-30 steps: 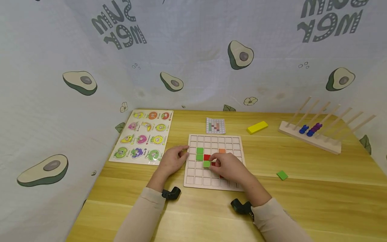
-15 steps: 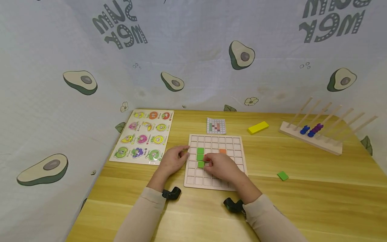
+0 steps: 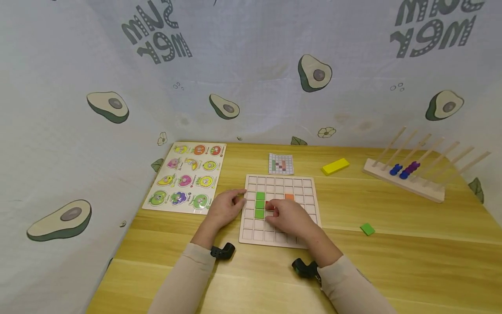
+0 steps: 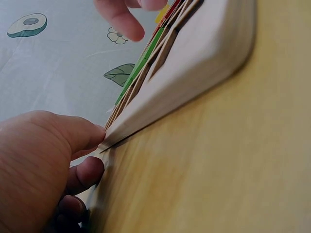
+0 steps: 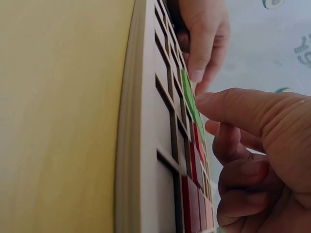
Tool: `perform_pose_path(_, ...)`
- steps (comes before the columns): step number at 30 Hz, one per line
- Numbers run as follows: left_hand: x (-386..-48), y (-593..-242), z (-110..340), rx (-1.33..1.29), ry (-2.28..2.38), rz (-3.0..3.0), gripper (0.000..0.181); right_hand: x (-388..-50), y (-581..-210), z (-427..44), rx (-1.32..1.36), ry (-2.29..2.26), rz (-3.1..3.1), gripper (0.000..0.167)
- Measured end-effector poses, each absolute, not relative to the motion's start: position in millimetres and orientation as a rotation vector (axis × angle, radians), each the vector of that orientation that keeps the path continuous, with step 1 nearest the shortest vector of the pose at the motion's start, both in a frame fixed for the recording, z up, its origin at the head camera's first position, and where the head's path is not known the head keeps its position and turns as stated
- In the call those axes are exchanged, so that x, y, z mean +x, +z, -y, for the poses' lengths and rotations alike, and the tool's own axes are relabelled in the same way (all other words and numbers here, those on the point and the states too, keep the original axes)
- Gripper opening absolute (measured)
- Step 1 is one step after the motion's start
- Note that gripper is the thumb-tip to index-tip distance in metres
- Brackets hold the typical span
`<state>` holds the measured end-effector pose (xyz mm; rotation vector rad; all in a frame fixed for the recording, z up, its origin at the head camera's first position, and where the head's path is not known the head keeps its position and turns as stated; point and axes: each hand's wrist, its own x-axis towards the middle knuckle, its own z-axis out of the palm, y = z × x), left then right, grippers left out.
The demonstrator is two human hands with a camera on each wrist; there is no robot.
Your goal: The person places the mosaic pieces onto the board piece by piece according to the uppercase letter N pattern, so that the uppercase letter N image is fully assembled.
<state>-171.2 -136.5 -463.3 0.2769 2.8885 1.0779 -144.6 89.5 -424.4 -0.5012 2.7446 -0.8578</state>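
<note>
A square wooden grid board [image 3: 259,235] lies flat on the table. Three green tiles [image 3: 260,204] fill a column of cells on its left side. Beside them shows part of a red tile [image 3: 268,204], and farther right an orange tile [image 3: 289,197]. My right hand [image 3: 292,218] hovers over the board's middle with nothing held, hiding several cells. In the right wrist view its thumb tip is close to the green tiles [image 5: 190,92] and its other fingers are loosely curled. My left hand [image 3: 224,209] rests at the board's left edge, its fingertips touching the rim.
A printed pattern card [image 3: 280,164] lies behind the board. To its right are a yellow block [image 3: 335,166] and a wooden peg stand [image 3: 404,181] with blue and purple beads. One loose green tile [image 3: 368,229] lies right of the board, a fruit puzzle [image 3: 184,179] on the left.
My right hand has carried a green tile leftward into the column beneath the other two and let go of it, the fingers now slightly apart from it. My left hand has stayed put.
</note>
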Motion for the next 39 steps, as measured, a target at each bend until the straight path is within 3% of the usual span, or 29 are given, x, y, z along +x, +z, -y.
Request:
perform_pose_path(18, -170, -468, 141, 0.251, 1.087, -2.886, 0.034, -128, -411, -146, -0.21, -0.937, -2.706, 0.037)
perform_pose_path(39, -171, -470, 138, 0.271, 1.083, -2.89, 0.034, -102, -410, -227, -0.09, -0.792, -2.823, 0.052)
